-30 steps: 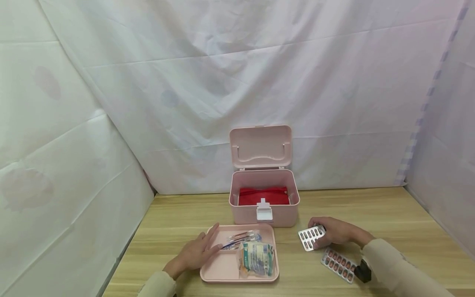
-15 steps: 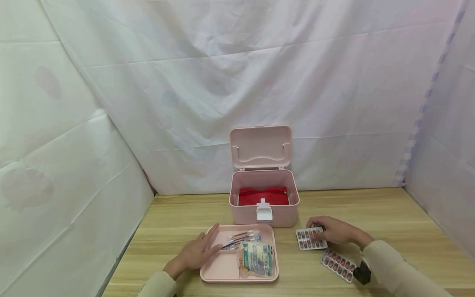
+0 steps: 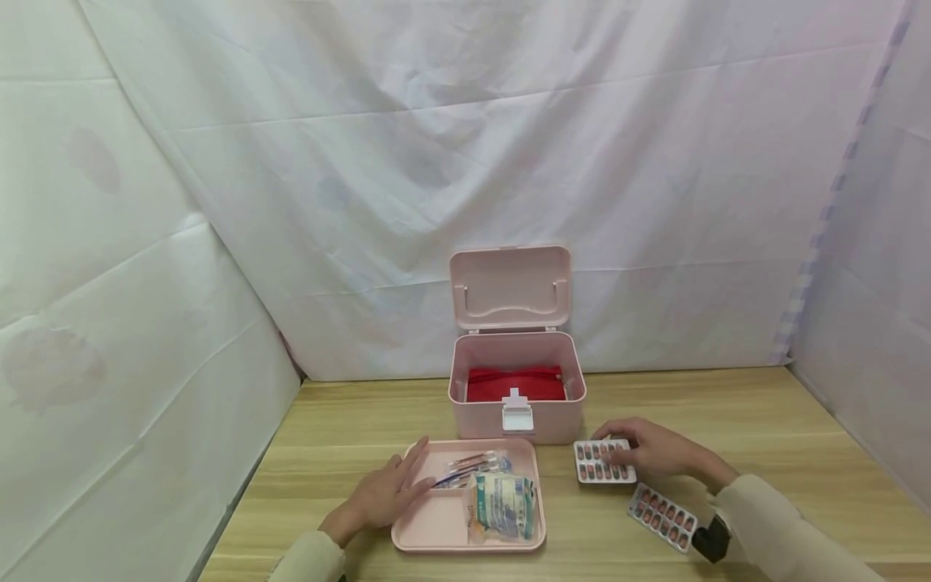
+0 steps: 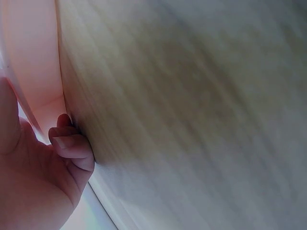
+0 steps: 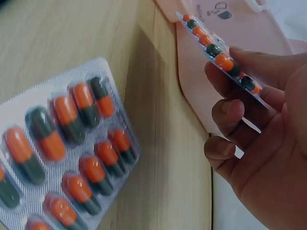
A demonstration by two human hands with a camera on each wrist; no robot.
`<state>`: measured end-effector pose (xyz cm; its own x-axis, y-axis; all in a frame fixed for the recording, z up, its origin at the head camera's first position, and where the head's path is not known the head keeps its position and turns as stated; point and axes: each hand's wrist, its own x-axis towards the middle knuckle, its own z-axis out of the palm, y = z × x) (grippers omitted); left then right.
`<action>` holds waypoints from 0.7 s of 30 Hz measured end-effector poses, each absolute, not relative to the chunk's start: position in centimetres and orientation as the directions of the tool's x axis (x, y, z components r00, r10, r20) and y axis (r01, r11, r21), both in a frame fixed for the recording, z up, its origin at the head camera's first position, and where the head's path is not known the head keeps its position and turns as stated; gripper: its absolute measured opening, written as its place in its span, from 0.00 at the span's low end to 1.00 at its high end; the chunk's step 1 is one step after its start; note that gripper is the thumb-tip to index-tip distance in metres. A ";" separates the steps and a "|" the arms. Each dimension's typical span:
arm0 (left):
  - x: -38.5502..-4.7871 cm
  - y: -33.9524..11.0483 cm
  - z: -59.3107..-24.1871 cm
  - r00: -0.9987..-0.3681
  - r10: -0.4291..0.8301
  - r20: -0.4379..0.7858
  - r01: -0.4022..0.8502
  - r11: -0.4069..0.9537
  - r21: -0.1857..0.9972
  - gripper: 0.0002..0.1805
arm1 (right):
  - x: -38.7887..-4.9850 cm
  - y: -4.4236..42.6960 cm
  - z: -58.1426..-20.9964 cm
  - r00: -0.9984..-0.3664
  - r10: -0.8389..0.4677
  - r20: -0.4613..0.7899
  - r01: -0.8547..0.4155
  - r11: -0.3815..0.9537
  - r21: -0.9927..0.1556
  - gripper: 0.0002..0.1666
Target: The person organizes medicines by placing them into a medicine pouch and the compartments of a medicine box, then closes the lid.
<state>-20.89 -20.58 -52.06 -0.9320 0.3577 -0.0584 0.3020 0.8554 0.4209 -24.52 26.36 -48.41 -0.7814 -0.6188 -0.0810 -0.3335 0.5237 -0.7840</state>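
In the head view, my right hand [image 3: 658, 449] pinches a blister pack [image 3: 587, 469] of orange and dark-green capsules between thumb and fingers. The right wrist view has this held pack [image 5: 204, 42] tilted on edge, raised off the table. A second capsule blister pack [image 3: 663, 517] lies on the table below that hand. My left hand [image 3: 381, 495] holds the left rim of a pink compartment tray [image 3: 432, 525], its thumb over the rim. From the left wrist, several curled fingers [image 4: 72, 146] show against the tray's outer wall.
A pink box [image 3: 480, 420] stands behind the tray, lid [image 3: 511, 279] raised, with a red zipped pouch [image 3: 516, 384] inside. The tray bears several thin wrapped sticks [image 3: 473, 465] and a clear-and-green plastic packet [image 3: 503, 505]. White cloth [image 3: 509, 162] hangs behind the table.
My right hand has shifted slightly left toward the tray and box with its blister pack, which has turned to show its capsule side. The left hand and tray stay in place.
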 end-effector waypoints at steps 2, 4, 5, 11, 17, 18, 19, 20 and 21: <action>-20.9 -20.5 -51.9 -0.931 0.360 -0.057 0.304 0.854 0.421 0.39 | -24.3 26.1 -48.1 -0.780 -0.620 -0.086 -0.322 0.515 -0.794 0.17; -20.9 -20.5 -51.9 -0.930 0.364 -0.052 0.310 0.852 0.422 0.40 | -24.1 25.8 -47.8 -0.777 -0.624 -0.088 -0.311 0.502 -0.807 0.17; -20.8 -20.5 -51.9 -0.930 0.365 -0.050 0.311 0.851 0.423 0.39 | -23.9 25.6 -47.7 -0.775 -0.626 -0.088 -0.307 0.495 -0.813 0.18; -20.8 -20.5 -51.9 -0.931 0.362 -0.050 0.307 0.849 0.429 0.39 | -23.2 24.4 -47.0 -0.775 -0.627 -0.081 -0.306 0.484 -0.820 0.18; -20.8 -20.5 -51.9 -0.930 0.363 -0.052 0.307 0.847 0.434 0.40 | -22.6 23.2 -46.5 -0.768 -0.637 -0.068 -0.330 0.484 -0.810 0.18; -20.9 -20.5 -51.9 -0.930 0.364 -0.052 0.307 0.847 0.433 0.40 | -22.5 23.0 -46.5 -0.767 -0.639 -0.065 -0.336 0.485 -0.808 0.18; -20.9 -20.5 -52.0 -0.930 0.363 -0.053 0.307 0.848 0.433 0.40 | -22.4 22.9 -46.4 -0.765 -0.641 -0.063 -0.339 0.483 -0.808 0.18; -20.9 -20.5 -52.0 -0.930 0.363 -0.052 0.307 0.848 0.432 0.40 | -22.3 22.7 -46.4 -0.762 -0.644 -0.058 -0.344 0.480 -0.807 0.18; -20.9 -20.5 -52.0 -0.930 0.363 -0.052 0.307 0.848 0.432 0.40 | -22.2 22.4 -46.3 -0.760 -0.648 -0.053 -0.350 0.477 -0.807 0.18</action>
